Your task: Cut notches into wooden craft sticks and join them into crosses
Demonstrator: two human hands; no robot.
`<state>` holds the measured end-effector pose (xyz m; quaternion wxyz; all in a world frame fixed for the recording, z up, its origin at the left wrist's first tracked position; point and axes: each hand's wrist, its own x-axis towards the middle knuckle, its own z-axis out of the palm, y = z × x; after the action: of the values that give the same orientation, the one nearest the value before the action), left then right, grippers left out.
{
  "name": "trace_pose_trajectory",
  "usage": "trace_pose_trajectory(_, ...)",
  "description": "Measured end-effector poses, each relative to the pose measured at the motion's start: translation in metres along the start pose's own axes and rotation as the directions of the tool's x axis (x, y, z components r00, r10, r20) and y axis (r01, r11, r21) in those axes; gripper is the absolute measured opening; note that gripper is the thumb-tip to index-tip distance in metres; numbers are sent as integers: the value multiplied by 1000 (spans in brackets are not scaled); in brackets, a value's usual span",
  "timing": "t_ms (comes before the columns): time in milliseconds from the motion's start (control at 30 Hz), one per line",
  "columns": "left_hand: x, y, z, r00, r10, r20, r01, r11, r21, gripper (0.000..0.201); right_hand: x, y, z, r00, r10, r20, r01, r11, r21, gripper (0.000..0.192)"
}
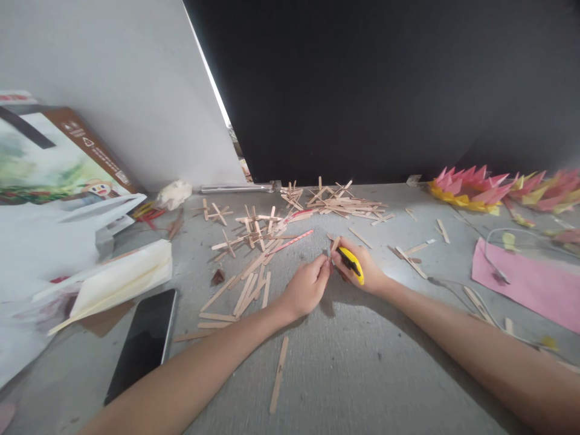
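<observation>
My right hand [369, 269] is closed around a yellow and black utility knife [356, 264]. Close against it, my left hand [308, 281] pinches a wooden craft stick [335, 244], whose upper end shows between the two hands. The fingers hide most of the stick and the knife's tip. A loose pile of craft sticks [247, 293] lies left of my left hand, and one single stick [278, 374] rests nearer to me. Beyond the hands stand several crossed stick pieces [256, 229] beside a red-and-white striped straw [294, 240].
A black phone [142, 338] lies at left, near a white plastic bag [45, 241] and a printed box [58, 151]. On the right are pink paper [521, 284], a grey cable [487, 241] and pink-yellow folded paper crowns [471, 190]. A dark panel [385, 90] closes off the back.
</observation>
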<state>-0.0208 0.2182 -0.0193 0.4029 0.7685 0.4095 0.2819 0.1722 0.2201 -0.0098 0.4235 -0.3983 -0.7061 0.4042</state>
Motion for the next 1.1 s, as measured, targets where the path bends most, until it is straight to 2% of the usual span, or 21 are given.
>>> trace_pose_trajectory(900, 1, -1, 1, 1000, 6, -3, -6, 1000, 1, 41, 1, -2, 0, 1000, -2, -1, 2, 1000, -16, 32)
trace_pose_trajectory(1000, 1, -1, 1, 1000, -3, 0, 3, 1000, -7, 43, 0, 1, 1, 1000, 16, -19, -16, 1000, 9, 33)
trace_pose_trajectory(1100, 0, 0, 1, 1000, -7, 7, 8, 1000, -24, 44, 0, 6, 1, 995, 50, -87, -47, 998, 39, 35)
